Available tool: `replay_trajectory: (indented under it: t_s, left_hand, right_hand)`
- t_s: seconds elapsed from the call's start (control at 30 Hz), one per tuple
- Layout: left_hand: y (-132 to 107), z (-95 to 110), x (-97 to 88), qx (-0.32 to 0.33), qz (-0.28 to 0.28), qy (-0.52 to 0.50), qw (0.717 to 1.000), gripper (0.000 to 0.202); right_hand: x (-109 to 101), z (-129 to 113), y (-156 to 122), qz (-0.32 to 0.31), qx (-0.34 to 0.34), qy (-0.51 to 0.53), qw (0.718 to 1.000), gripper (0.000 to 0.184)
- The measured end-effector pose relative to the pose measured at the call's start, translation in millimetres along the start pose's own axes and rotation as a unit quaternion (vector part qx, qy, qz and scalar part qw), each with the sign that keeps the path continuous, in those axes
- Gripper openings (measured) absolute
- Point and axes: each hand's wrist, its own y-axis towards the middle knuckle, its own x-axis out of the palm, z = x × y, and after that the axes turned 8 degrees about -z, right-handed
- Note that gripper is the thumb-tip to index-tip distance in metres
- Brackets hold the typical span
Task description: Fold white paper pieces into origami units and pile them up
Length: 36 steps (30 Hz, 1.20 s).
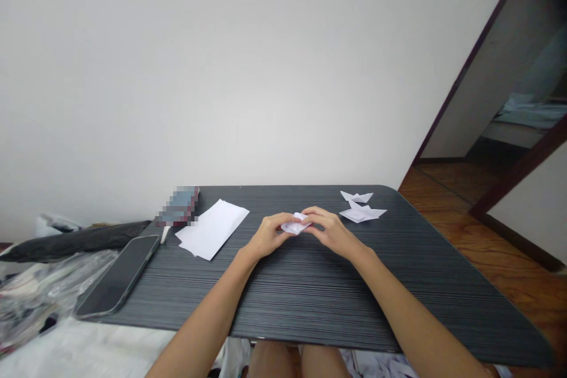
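Small white part-folded paper piece (296,224), centre of dark striped table (310,289): pinched by closed fingers of left hand (266,235) and right hand (331,230). Two white folded paper boats (362,207) finished, far right. White flat paper sheets (213,229) unfolded, left.

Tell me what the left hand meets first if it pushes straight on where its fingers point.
The left hand points right, into the folded paper it pinches; just past that, likely the right hand.

The folded paper (295,224) pinched between left hand (268,235) and right hand (330,230) is plain white, like the sheets (212,228) left of the left hand and the paper boats (362,212) beyond the right hand. The table (310,295) under both hands is charcoal with fine pale stripes; the phone (117,274) is glossy black.
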Motion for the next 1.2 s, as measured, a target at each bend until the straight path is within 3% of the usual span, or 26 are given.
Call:
replay_trajectory:
  t_s: [0.5, 0.97, 1.2]
  left_hand:
    - [-2.2, -2.4, 4.0, -0.019, 0.096, -0.016, 0.995, 0.034]
    - [1.3, 1.6, -0.1, 0.001, 0.053, 0.071, 0.996, 0.017]
    - [1.1, 3.0, -3.0, -0.017, 0.060, 0.025, 0.998, 0.018]
  right_hand:
    - [-0.4, -3.9, 2.1, 0.031, 0.002, -0.012, 0.999, 0.009]
    - [5.8, -2.1, 1.7, 0.038, -0.004, -0.015, 0.999, 0.015]
    - [1.3, -2.6, 4.6, 0.037, 0.076, 0.057, 0.995, 0.009]
